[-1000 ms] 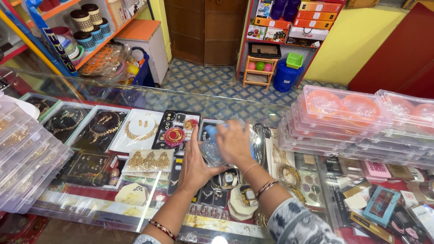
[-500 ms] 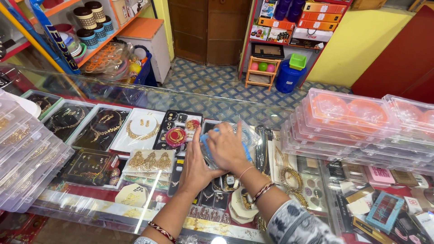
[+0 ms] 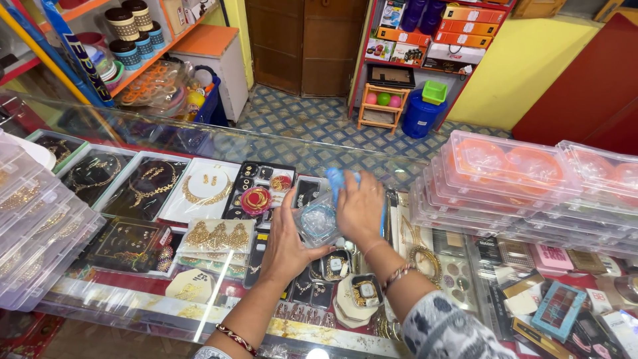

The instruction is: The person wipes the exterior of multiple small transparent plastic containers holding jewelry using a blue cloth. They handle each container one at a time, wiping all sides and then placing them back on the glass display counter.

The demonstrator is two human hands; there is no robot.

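Mostly hidden under the right hand (image 3: 360, 209): a blue cloth (image 3: 334, 177), only its top end and a sliver at the right showing. Partly covered by the left hand (image 3: 287, 240): a small clear plastic box (image 3: 318, 221), contents a pale blue glitter too blurred to make out. Impossible to tell whether either grip closes fully. Cut off at the left edge: a stack of clear trays (image 3: 30, 252). Cut off at the right edge: stacked clear boxes with orange rings (image 3: 531, 179). Under the glass surface (image 3: 199, 143), reflections blurring the jewellery cards (image 3: 203, 189). Cropped at the bottom edge: both forearms.
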